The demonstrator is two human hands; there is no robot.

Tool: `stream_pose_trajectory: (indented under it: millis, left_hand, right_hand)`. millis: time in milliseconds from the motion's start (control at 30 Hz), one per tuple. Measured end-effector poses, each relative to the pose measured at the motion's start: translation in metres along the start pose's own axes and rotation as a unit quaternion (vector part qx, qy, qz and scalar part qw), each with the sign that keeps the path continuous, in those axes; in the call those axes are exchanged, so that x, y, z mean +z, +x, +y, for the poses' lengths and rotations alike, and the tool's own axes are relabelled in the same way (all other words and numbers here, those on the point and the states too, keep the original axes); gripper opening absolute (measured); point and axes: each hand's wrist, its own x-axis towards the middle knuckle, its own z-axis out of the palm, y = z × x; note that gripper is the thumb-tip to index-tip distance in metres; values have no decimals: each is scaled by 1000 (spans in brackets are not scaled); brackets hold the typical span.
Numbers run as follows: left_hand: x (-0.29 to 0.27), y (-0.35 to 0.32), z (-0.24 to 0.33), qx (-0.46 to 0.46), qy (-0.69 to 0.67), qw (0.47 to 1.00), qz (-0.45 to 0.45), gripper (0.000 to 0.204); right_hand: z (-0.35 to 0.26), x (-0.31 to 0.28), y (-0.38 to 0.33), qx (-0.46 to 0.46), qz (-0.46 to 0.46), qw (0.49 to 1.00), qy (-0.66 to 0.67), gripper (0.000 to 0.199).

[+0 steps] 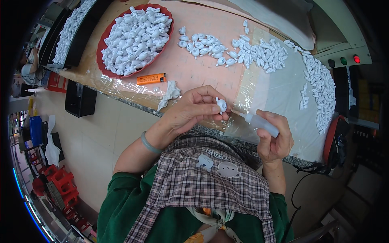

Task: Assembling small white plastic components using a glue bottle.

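Between the thumb and fingers of my left hand is a small white figurine piece, rounded, with a bluish mark on it. My right hand grips a translucent squeeze bottle, its thin tip pointing left, close to the piece; whether they touch I cannot tell. Beyond my hands, loose white pieces of the same kind lie on a pink sheet. More white pieces are bunched to their right. A red scalloped bowl heaped with such pieces stands at the far left.
An orange lighter and a crumpled white tissue lie near the table's front edge. Many pieces line the right side, by a machine with a lit red button. A black tray of pieces sits at far left.
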Motion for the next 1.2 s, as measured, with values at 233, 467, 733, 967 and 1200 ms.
stream_pose_trajectory:
  millis: [233, 467, 733, 967, 1200]
  left_hand:
    - [1, 3, 0, -9, 19, 1000, 15, 21]
    - [-4, 5, 2, -8, 27, 999, 37, 21]
    - [-9, 4, 4, 16, 47, 998, 35, 18]
    - [-12, 5, 2, 5, 46, 998, 38, 17]
    - [-17, 5, 0, 2, 28, 999, 22, 19]
  right_hand:
    - [1, 0, 2, 21, -19, 1000, 5, 33]
    - [21, 10, -2, 227, 62, 941, 244, 31]
    - [53, 4, 5, 496, 10, 771, 398, 32]
    - [88, 25, 36, 377, -67, 912, 144, 28]
    - [101, 56, 66, 144, -111, 973, -139, 31]
